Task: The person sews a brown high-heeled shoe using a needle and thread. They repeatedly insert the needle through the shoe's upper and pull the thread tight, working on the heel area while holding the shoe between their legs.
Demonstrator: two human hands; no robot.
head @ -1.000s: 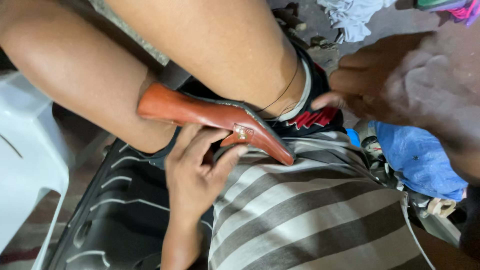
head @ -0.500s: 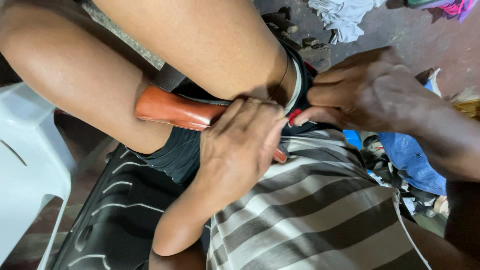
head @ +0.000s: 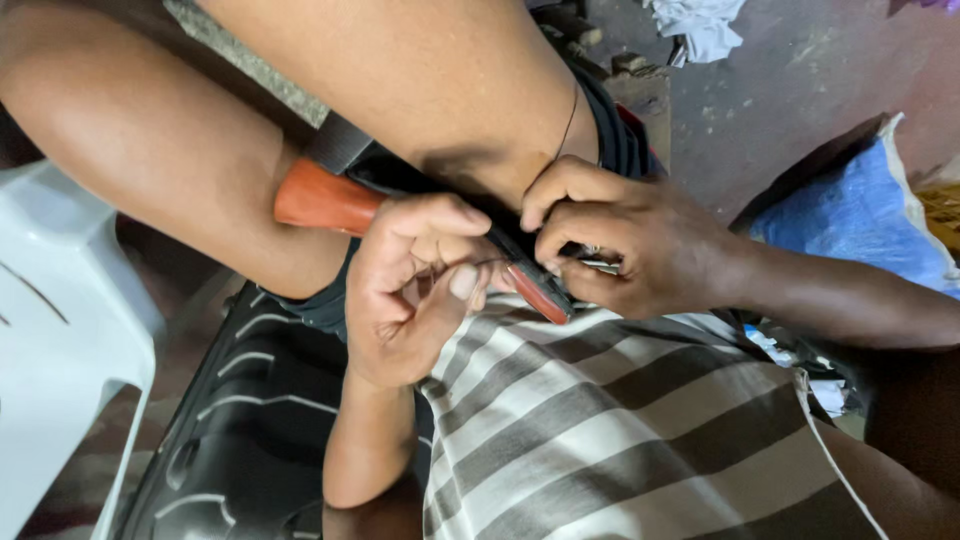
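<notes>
A reddish-brown shoe [head: 325,197] with a black strap is wedged under my bent leg [head: 420,90], its pointed toe [head: 540,292] sticking out to the right. My left hand [head: 415,290] curls against the shoe's front, thumb pressed near the toe. My right hand [head: 630,245] comes in from the right. Its fingertips are pinched on the black strap and a small metal piece [head: 600,266] just above the toe. The two hands touch over the shoe, and most of the strap is hidden under them.
A grey-and-white striped cloth [head: 620,430] covers my lap below the hands. A white plastic chair [head: 60,330] stands at the left and a black ribbed mat [head: 230,430] lies beneath. A blue sack [head: 860,210] and white rags [head: 700,25] lie on the concrete floor.
My right hand has come in from the right and closed on the strap at the toe. My left hand has shifted from covering the shoe to curling beside it.
</notes>
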